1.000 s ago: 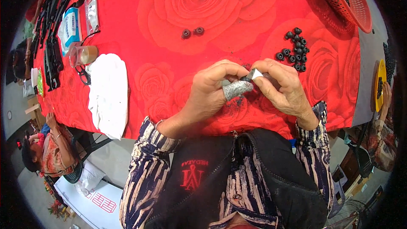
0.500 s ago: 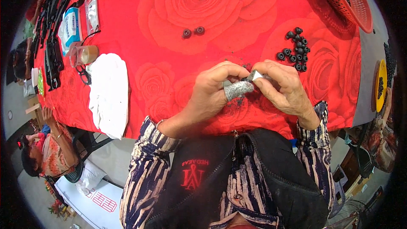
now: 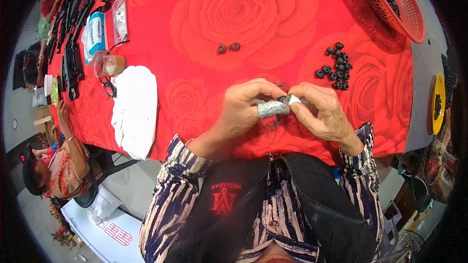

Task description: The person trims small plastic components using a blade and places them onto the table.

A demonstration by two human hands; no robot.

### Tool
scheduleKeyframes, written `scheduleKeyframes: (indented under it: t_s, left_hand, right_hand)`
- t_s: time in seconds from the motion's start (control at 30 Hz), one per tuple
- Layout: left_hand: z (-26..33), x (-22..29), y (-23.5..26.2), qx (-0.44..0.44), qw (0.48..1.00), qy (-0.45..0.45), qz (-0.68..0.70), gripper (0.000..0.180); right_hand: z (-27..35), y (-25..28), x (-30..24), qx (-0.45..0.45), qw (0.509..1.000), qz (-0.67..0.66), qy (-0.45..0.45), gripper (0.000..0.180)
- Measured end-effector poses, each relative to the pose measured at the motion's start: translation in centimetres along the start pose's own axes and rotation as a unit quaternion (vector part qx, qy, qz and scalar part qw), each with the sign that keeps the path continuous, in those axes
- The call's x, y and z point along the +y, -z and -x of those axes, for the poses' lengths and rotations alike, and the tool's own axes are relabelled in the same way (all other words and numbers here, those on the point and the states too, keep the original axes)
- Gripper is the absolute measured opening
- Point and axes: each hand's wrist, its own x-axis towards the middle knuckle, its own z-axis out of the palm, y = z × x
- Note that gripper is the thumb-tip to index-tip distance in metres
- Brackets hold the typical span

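My left hand (image 3: pixel 242 109) and my right hand (image 3: pixel 322 112) meet just above the near edge of a table covered in a red cloth with a rose pattern (image 3: pixel 234 14). The left thumb wears a grey fabric cover (image 3: pixel 272 109). Between the fingertips of both hands sits a small dark part with a white piece (image 3: pixel 291 100); most of it is hidden by the fingers. A cluster of several small black round parts (image 3: pixel 335 66) lies on the cloth just beyond my right hand. Two more black round parts (image 3: pixel 228 47) lie farther out, near the table's middle.
A red mesh basket (image 3: pixel 390 5) holding black parts stands at the far right. A white cloth (image 3: pixel 134 109) hangs over the near left edge, beside a clear cup (image 3: pixel 110 65), glasses and packets. Long black parts (image 3: pixel 73 44) line the left side. Another person (image 3: pixel 53 165) sits at left.
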Motion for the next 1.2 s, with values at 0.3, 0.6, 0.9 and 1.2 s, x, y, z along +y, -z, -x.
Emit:
scheduleKeyframes:
  t_s: [0.3,0.6,0.9,1.2]
  left_hand:
    - [0.2,-0.1,-0.2,-0.056,0.927,0.189,0.319,0.016]
    - [0.4,-0.2,0.0,-0.075,0.910,0.186,0.363,0.017]
    - [-0.3,0.2,0.5,-0.110,0.912,0.229,0.322,0.016]
    - [0.1,-0.3,-0.9,-0.040,0.922,0.172,0.345,0.012]
  right_hand:
    - [-0.1,-1.3,0.5,0.113,0.961,0.109,0.226,0.041]
    - [0.1,-1.8,1.1,0.159,0.942,0.127,0.268,0.039]
    - [0.0,-1.2,1.2,0.125,0.959,0.049,0.248,0.038]
    - [0.1,-1.5,0.5,0.146,0.944,0.119,0.270,0.048]
